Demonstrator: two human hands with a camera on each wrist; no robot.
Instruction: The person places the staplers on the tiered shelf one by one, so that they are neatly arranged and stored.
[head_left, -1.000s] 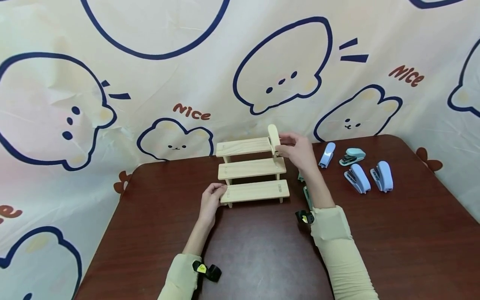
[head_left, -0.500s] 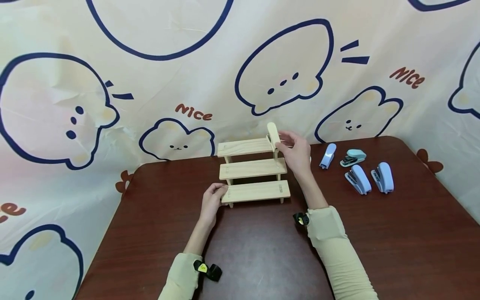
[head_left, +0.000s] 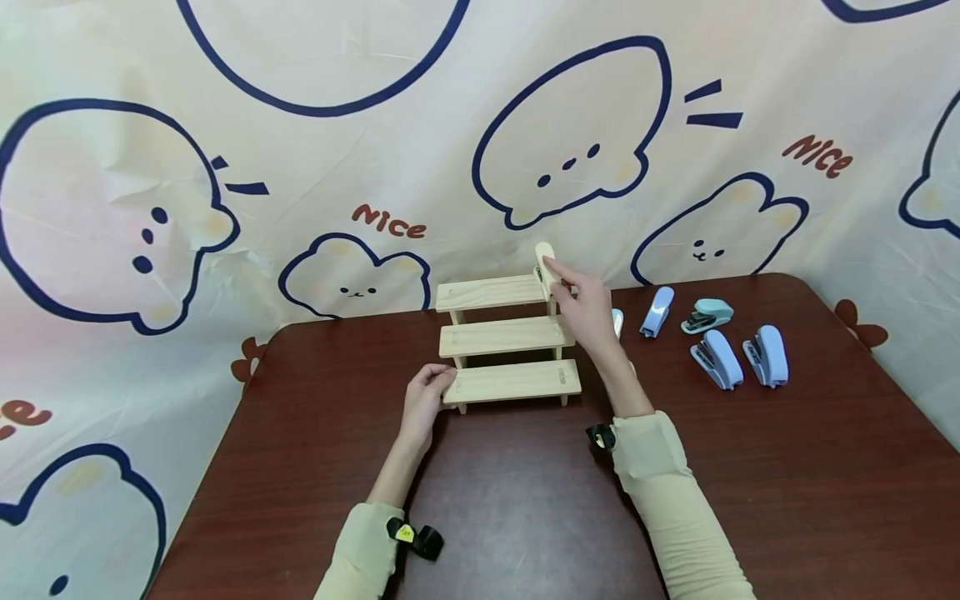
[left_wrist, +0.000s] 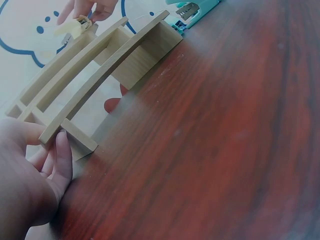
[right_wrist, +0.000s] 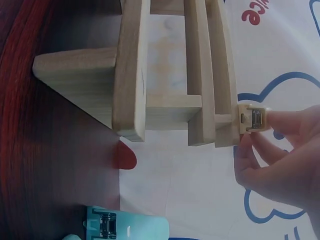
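Note:
A three-tier wooden shelf (head_left: 513, 382) stands on the table. My left hand (head_left: 422, 408) grips the left end of its lowest board, the thumb below the board's edge in the left wrist view. A cream stapler (head_left: 545, 257) sits at the right end of the top board. My right hand (head_left: 588, 312) holds this stapler, with the index finger extended along its upper part. From the right wrist view, the stapler (right_wrist: 253, 119) is seen end-on against the top board, with fingers above and at its side.
Right of the shelf on the brown table (head_left: 787, 467) stand a narrow blue stapler (head_left: 656, 312), a teal stapler (head_left: 707, 315) and two more blue staplers, (head_left: 717, 358) side by side. Another teal stapler (right_wrist: 127, 225) lies near the shelf's right end. A patterned curtain (head_left: 525, 150) hangs behind.
My right index finger has moved up onto the cream stapler's upper part, and my right forearm has shifted slightly left. The left hand keeps its grip on the shelf.

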